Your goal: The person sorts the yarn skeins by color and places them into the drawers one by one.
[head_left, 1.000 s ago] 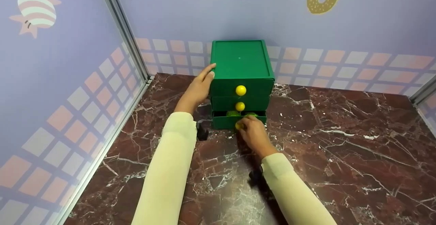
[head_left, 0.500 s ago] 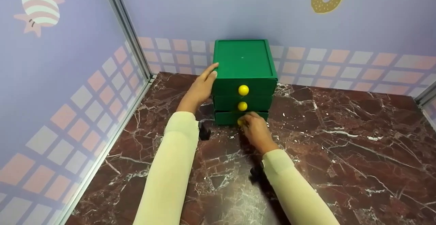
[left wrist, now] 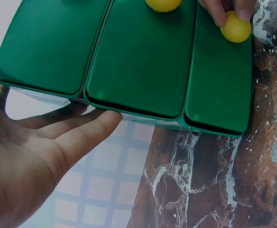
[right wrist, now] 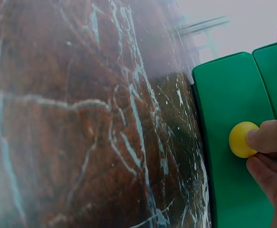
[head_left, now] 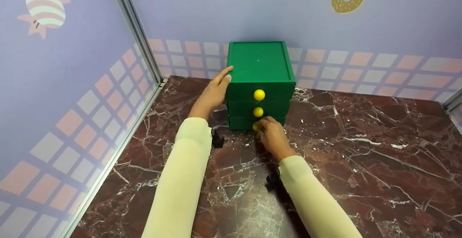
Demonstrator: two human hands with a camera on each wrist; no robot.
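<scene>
A green three-drawer cabinet (head_left: 258, 63) has a round yellow knob on each drawer. All three drawer fronts stand flush or nearly so in the head view. With thumb and fingers, my right hand (head_left: 273, 136) pinches the lowest yellow knob (right wrist: 243, 139), on the front of the bottom drawer (left wrist: 219, 80). My left hand (head_left: 213, 93) rests against the cabinet's left side near the top edge, its fingers fairly straight along that side in the left wrist view. The inside of the bottom drawer is hidden.
The cabinet stands on a dark red marbled surface (head_left: 361, 166), close to a purple back wall (head_left: 274, 10) with a tiled print. Another purple panel (head_left: 83, 43) rises at the left, joined to it by a metal corner post (head_left: 135, 29).
The bottom drawer, open a second ago with green things showing inside, has slid back into the cabinet under my right hand. My left hand keeps its place on the cabinet's side.
</scene>
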